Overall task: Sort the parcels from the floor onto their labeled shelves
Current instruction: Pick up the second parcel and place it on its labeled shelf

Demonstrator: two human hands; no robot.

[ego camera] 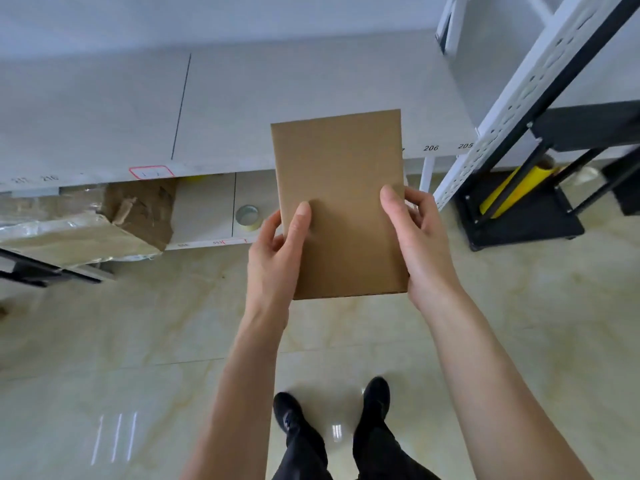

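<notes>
Parcel (pixel 341 202) — a flat brown cardboard one — is held above the floor (pixel 138 341), near the white shelf (pixel 311 81); left hand (pixel 277 251) and right hand (pixel 420 237) grip its sides, thumbs on top.

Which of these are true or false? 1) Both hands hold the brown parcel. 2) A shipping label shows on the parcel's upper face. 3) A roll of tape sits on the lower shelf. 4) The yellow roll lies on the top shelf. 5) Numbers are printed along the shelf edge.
1) True: the left hand and right hand grip the brown parcel by its sides.
2) False: the face that shows is plain cardboard, with no label in sight.
3) True: the roll of tape sits on the lower shelf.
4) False: the yellow roll leans on the black stand at the right.
5) True: 206 and 205 can be read on the shelf edge.
</notes>
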